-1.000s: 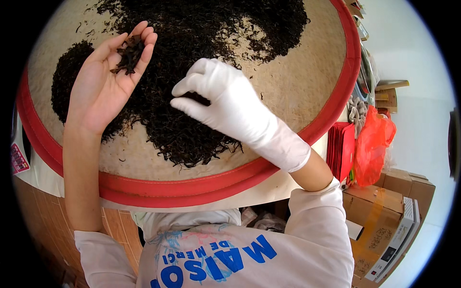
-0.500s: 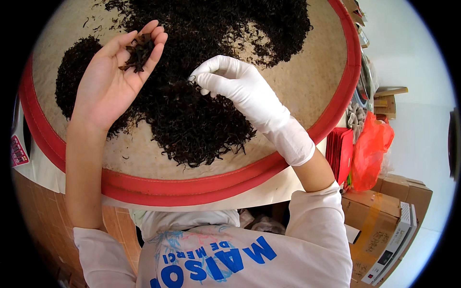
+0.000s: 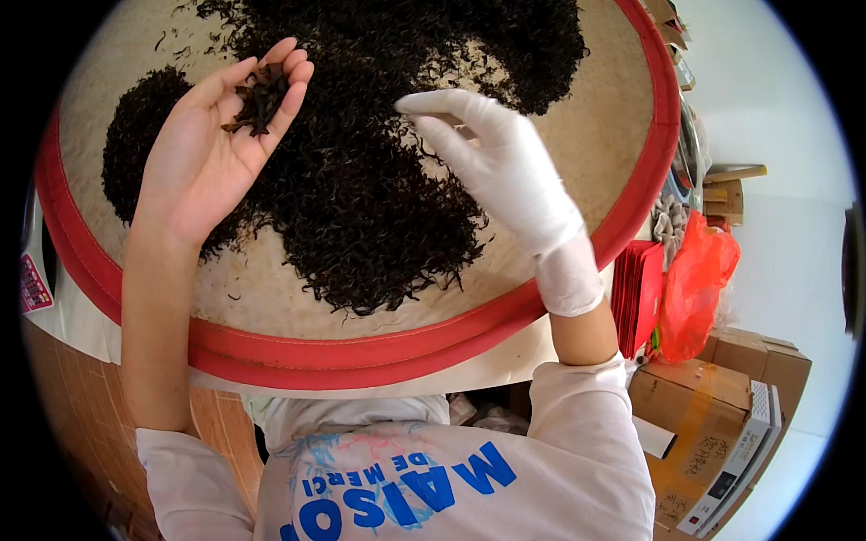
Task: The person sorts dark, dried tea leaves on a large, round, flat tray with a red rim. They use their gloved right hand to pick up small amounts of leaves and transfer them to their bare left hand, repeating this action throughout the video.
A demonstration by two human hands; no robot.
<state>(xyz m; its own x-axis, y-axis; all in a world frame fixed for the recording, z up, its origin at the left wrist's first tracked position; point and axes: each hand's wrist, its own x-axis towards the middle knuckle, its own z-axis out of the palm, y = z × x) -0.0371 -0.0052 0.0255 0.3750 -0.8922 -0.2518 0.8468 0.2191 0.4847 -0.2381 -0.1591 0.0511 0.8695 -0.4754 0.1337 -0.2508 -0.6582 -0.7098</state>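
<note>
Twisted dark tea leaves point(image 3: 379, 234) lie in loose heaps on a large round tray point(image 3: 541, 207) with a beige bed and red cloth rim. My left hand point(image 3: 203, 167) is bare, palm up above the heap, its curled fingers cupping a small clump of dark leaves point(image 3: 262, 99). A white glove covers my right hand point(image 3: 501, 158), which hovers over the right side of the middle heap. Its thumb and forefinger are stretched out and apart, and no leaf shows between them. The other fingers are partly hidden behind.
A smaller heap of leaves point(image 3: 135, 135) lies at the tray's left. Beyond the rim at right are a stack of red packets point(image 3: 637, 293), a red plastic bag point(image 3: 695, 293) and a grey cloth point(image 3: 669, 221). Cardboard boxes point(image 3: 699, 406) and a white appliance point(image 3: 735, 460) stand lower right.
My right hand has moved right, away from my left hand, and its pinched fingers have spread. My left hand stays nearly still with its clump of leaves.
</note>
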